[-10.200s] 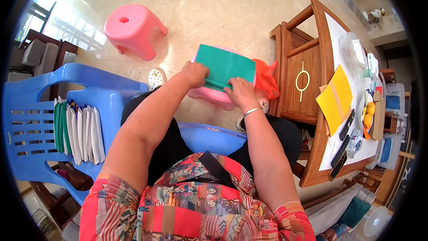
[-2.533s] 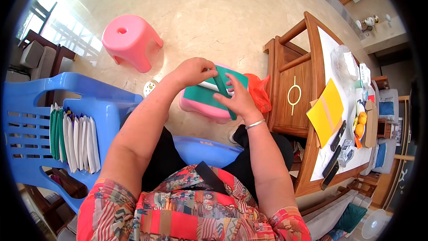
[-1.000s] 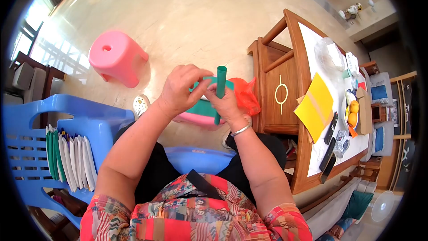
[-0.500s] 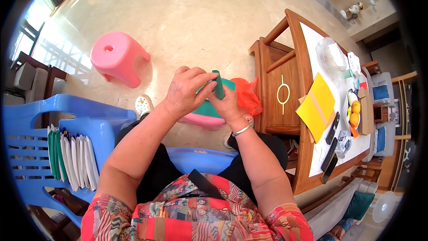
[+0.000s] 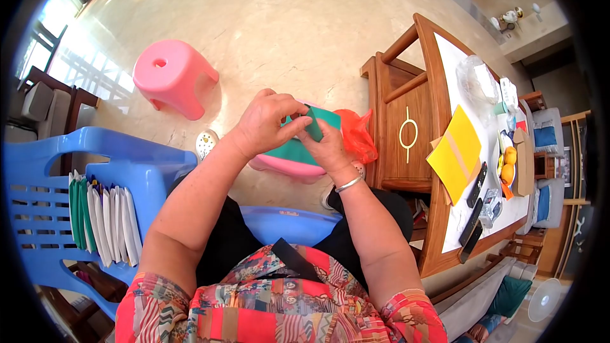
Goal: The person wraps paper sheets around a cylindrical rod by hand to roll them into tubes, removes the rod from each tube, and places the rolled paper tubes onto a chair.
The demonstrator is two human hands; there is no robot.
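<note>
Both hands are found raised in front of the seated person, working on one narrow green piece [image 5: 314, 128], which stands roughly upright between them, above the pink stool [image 5: 289, 168] and the green sheet [image 5: 328, 118] lying on it. The right hand [image 5: 328, 148] holds the piece, its fingers closed around the lower part. The left hand [image 5: 267, 126] has its fingers drawn narrow, thumb and fingertips appearing to pinch the upper left edge; the exact contact is partly hidden. Whether the piece is rolled or folded cannot be told from this angle. In this inspector's judgement, the handling calls for a steady hold from the right hand, firm enough to stop the layers slipping but not so tight as to crease them, while the left works the edge lightly with its fingertips. The edges should be brought level before any pressure is applied; a skewed edge would probably leave the piece crooked. The thin material looks likely to spring open if both hands loosen together, so one should secure it before the other shifts. Working directly over the stool is considered sound, with the red bag [image 5: 358, 137] just beside it avoided.
</note>
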